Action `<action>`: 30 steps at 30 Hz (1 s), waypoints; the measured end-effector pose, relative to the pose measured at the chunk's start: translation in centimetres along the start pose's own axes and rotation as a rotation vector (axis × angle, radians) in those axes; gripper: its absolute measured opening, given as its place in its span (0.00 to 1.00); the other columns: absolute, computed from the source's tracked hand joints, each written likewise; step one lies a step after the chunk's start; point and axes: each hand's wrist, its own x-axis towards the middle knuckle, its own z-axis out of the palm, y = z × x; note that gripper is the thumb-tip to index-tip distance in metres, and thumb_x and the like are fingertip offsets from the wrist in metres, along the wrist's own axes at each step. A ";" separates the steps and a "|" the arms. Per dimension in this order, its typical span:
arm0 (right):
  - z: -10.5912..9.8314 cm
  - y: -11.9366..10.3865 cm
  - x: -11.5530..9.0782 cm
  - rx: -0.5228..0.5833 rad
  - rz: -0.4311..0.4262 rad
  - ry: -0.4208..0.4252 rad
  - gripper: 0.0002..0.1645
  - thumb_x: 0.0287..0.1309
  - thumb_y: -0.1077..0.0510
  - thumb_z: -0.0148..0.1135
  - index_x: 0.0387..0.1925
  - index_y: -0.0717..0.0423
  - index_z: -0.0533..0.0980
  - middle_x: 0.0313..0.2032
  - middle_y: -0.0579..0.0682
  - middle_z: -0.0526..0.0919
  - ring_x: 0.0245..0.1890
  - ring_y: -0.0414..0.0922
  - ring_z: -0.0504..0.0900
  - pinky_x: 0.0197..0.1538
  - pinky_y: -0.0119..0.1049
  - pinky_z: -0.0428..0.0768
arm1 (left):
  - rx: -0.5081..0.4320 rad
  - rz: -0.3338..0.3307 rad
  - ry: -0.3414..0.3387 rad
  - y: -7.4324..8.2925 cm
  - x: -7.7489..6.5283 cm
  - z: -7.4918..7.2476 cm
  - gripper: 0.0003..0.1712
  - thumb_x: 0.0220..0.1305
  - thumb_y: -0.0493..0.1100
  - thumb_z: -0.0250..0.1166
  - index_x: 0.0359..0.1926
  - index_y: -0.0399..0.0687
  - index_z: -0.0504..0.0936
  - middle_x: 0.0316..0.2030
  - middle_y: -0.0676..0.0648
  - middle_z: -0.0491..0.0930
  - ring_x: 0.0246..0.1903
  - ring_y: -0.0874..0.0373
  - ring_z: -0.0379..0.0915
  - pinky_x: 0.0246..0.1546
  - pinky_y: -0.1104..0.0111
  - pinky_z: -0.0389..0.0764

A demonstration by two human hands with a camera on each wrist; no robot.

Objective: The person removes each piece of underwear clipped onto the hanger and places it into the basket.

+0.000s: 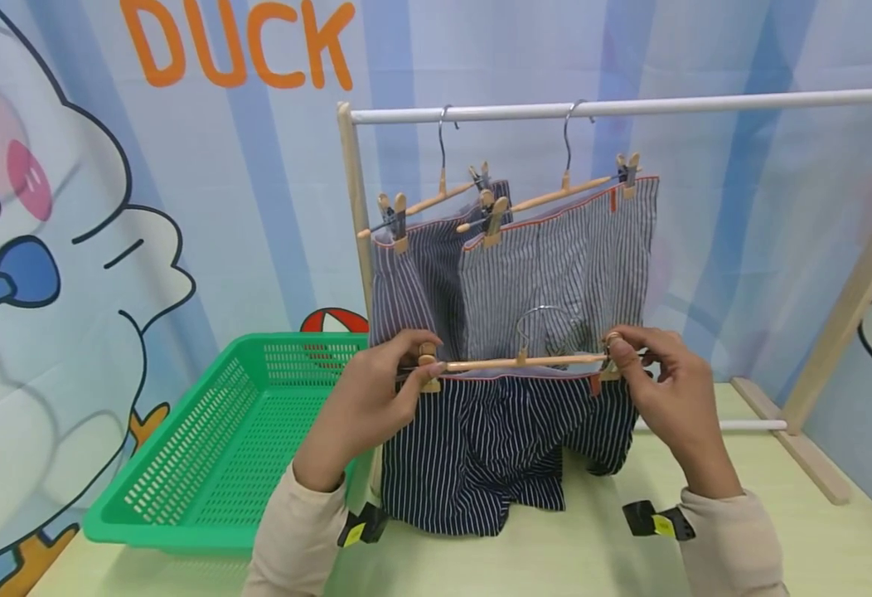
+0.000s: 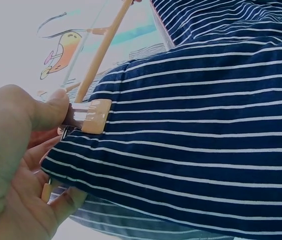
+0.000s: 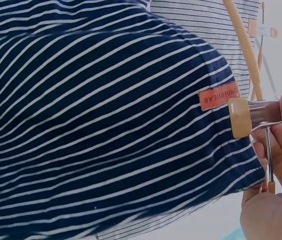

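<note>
Between both hands hangs a pair of navy striped boxer shorts [image 1: 473, 448], clipped by the waistband to a clip hanger [image 1: 525, 361]. My left hand [image 1: 369, 398] pinches the hanger's left clip [image 1: 428, 377]; the left wrist view shows the thumb on that clip [image 2: 88, 116] at the waistband corner. At the other end, my right hand [image 1: 663, 381] pinches the right clip [image 1: 611, 369]. An orange label [image 3: 218, 96] sits beside the right clip [image 3: 242, 117] in the right wrist view. The hanger's metal hook points up, apart from the rail.
Grey striped shorts [image 1: 555, 257] and darker striped shorts [image 1: 406, 282] hang by clip hangers from the white rail [image 1: 675, 104] behind. To the left stands a green basket [image 1: 182, 535] on the pale table [image 1: 540, 564]. The rack's wooden right leg [image 1: 854, 332] stands at the right.
</note>
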 end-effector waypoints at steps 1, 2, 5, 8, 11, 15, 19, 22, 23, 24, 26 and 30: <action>0.0 0.0 0.0 0.003 0.005 0.006 0.13 0.63 0.59 0.58 0.47 0.57 0.81 0.40 0.37 0.76 0.36 0.37 0.69 0.38 0.32 0.68 | -0.001 0.001 0.000 0.0 0.0 0.0 0.15 0.66 0.41 0.59 0.51 0.41 0.75 0.36 0.48 0.81 0.31 0.68 0.76 0.31 0.68 0.80; 0.0 0.0 0.0 0.005 0.011 0.012 0.13 0.63 0.59 0.58 0.46 0.56 0.81 0.39 0.34 0.76 0.36 0.36 0.69 0.38 0.31 0.68 | -0.001 0.003 -0.001 0.0 0.0 0.0 0.15 0.66 0.41 0.59 0.51 0.41 0.75 0.36 0.48 0.81 0.31 0.68 0.75 0.30 0.68 0.80; 0.0 -0.1 -0.1 0.014 0.029 0.023 0.12 0.63 0.59 0.58 0.46 0.56 0.81 0.37 0.31 0.76 0.35 0.36 0.69 0.37 0.31 0.68 | 0.003 0.010 0.001 0.0 0.1 0.0 0.15 0.66 0.42 0.59 0.51 0.41 0.75 0.35 0.49 0.82 0.30 0.68 0.75 0.29 0.68 0.80; 0.1 -0.3 -0.1 0.021 0.056 0.027 0.13 0.63 0.57 0.58 0.45 0.56 0.82 0.36 0.30 0.76 0.35 0.37 0.69 0.36 0.32 0.68 | 0.001 0.013 -0.002 0.0 0.1 0.1 0.15 0.66 0.42 0.59 0.51 0.41 0.75 0.35 0.49 0.82 0.30 0.68 0.75 0.29 0.69 0.80; 0.1 -0.4 -0.1 0.035 0.079 0.030 0.13 0.62 0.57 0.59 0.45 0.56 0.82 0.36 0.29 0.75 0.35 0.37 0.69 0.36 0.32 0.67 | -0.005 0.009 -0.007 -0.1 0.1 0.1 0.15 0.66 0.42 0.59 0.52 0.41 0.74 0.36 0.48 0.82 0.30 0.68 0.76 0.29 0.68 0.80; 0.1 -0.4 -0.1 0.042 0.092 0.036 0.13 0.62 0.56 0.59 0.45 0.55 0.82 0.36 0.28 0.75 0.34 0.37 0.69 0.37 0.31 0.67 | -0.006 0.014 -0.006 -0.1 0.1 0.1 0.16 0.66 0.42 0.59 0.52 0.41 0.74 0.38 0.47 0.82 0.30 0.67 0.76 0.27 0.68 0.79; 0.1 -0.3 -0.1 0.040 0.096 0.035 0.13 0.62 0.56 0.59 0.45 0.55 0.82 0.35 0.28 0.76 0.34 0.37 0.69 0.36 0.32 0.67 | -0.006 0.017 -0.011 0.0 0.1 0.1 0.16 0.66 0.42 0.59 0.53 0.40 0.74 0.39 0.46 0.82 0.31 0.67 0.76 0.28 0.67 0.80; 0.1 -0.3 -0.1 0.037 0.090 0.031 0.13 0.62 0.56 0.59 0.45 0.56 0.82 0.35 0.28 0.76 0.34 0.37 0.68 0.36 0.33 0.66 | -0.007 0.019 -0.014 0.0 0.1 0.1 0.17 0.66 0.42 0.59 0.53 0.40 0.74 0.38 0.47 0.82 0.31 0.67 0.76 0.29 0.67 0.80; 0.1 -0.3 -0.1 0.034 0.086 0.031 0.12 0.62 0.57 0.59 0.44 0.56 0.83 0.34 0.28 0.76 0.33 0.37 0.68 0.35 0.33 0.66 | -0.006 0.019 -0.014 0.0 0.1 0.2 0.17 0.66 0.42 0.59 0.53 0.41 0.74 0.38 0.47 0.82 0.31 0.67 0.76 0.29 0.67 0.80; 0.1 -0.3 0.0 0.031 0.082 0.032 0.12 0.62 0.57 0.59 0.44 0.56 0.83 0.34 0.27 0.75 0.33 0.37 0.68 0.35 0.34 0.65 | -0.002 0.019 -0.012 0.0 0.1 0.2 0.17 0.66 0.42 0.59 0.53 0.41 0.74 0.38 0.47 0.82 0.31 0.67 0.76 0.29 0.67 0.80; 0.1 -0.3 0.0 0.026 0.075 0.035 0.12 0.62 0.57 0.59 0.43 0.55 0.83 0.34 0.27 0.75 0.33 0.37 0.67 0.34 0.34 0.64 | 0.007 0.016 -0.008 0.0 0.1 0.2 0.17 0.66 0.42 0.59 0.53 0.42 0.74 0.38 0.48 0.82 0.30 0.68 0.75 0.28 0.68 0.79; 0.0 -0.2 0.1 0.029 0.067 0.045 0.10 0.61 0.58 0.60 0.42 0.53 0.84 0.33 0.26 0.76 0.32 0.37 0.67 0.34 0.34 0.63 | 0.030 0.012 -0.004 0.0 0.1 0.2 0.18 0.66 0.43 0.60 0.55 0.42 0.74 0.37 0.49 0.82 0.27 0.68 0.73 0.27 0.68 0.78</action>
